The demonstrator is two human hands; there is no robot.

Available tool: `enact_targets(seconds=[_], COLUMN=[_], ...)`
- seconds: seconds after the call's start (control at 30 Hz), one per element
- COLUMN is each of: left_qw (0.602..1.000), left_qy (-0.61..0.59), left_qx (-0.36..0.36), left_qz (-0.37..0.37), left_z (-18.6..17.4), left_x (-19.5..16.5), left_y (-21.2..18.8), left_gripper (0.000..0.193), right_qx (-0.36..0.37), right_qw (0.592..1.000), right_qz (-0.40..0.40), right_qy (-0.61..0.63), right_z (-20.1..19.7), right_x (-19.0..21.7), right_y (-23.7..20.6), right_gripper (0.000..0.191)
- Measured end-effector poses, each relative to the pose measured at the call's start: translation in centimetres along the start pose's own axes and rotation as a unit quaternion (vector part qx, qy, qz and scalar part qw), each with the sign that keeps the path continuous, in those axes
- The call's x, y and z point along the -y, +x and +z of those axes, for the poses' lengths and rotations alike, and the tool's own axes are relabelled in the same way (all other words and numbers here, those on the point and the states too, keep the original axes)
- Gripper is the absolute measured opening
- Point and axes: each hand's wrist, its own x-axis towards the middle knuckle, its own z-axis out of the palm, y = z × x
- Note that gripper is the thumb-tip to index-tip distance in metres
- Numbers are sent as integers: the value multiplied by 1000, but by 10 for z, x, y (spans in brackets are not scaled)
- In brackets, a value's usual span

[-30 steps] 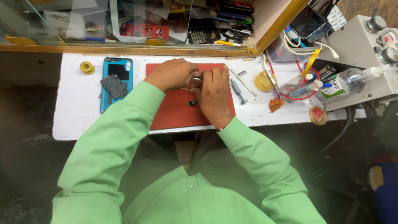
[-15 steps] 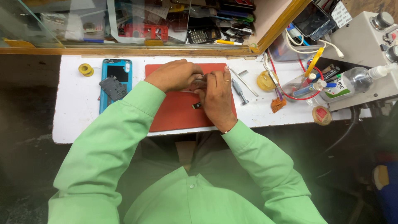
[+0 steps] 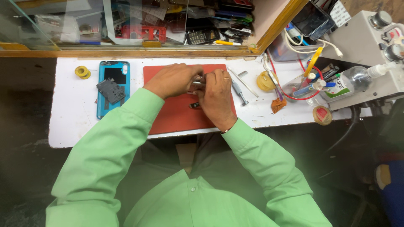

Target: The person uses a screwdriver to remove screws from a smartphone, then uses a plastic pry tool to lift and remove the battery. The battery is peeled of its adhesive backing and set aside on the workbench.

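Both hands are meeting over the red mat (image 3: 176,113) on the white counter (image 3: 67,122). The left hand (image 3: 172,80) and right hand (image 3: 216,98) are pinching a small metallic part (image 3: 198,80) between closed fingertips. A tiny dark piece (image 3: 195,105) is lying just beneath them. A screwdriver (image 3: 239,91) is lying beside the right hand, and a blue phone shell (image 3: 112,86) is sitting beyond the left hand.

Both hands meet over a red mat (image 3: 176,115) on the white bench (image 3: 67,126), the left hand (image 3: 172,80) and right hand (image 3: 216,98) pinching a small metal part (image 3: 198,82) between them. A blue phone shell (image 3: 112,86) lies to the left, a screwdriver (image 3: 240,92) just right.
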Motion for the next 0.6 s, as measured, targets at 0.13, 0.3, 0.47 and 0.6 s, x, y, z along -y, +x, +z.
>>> enact_targets(seconds=[0.13, 0.3, 0.47, 0.6], left_qw=[997, 999, 999, 999], left_qy=[-28, -34, -7, 9], left_qx=[-41, -21, -48, -46], left_qz=[58, -3, 24, 9], left_z=[-5, -6, -6, -5], left_x=[-2, 0, 1, -2], left_y=[-2, -6, -8, -11], left_gripper=[42, 18, 24, 25], right_qx=[18, -25, -326, -324], right_qw=[1000, 983, 916, 905], right_qz=[-7, 26, 168, 199], right_qy=[12, 179, -165, -192], right_z=[-1, -38, -161, -207], right_x=[-3, -47, -171, -235], right_y=[-1, -21, -26, -34], right_gripper=[48, 55, 39, 54])
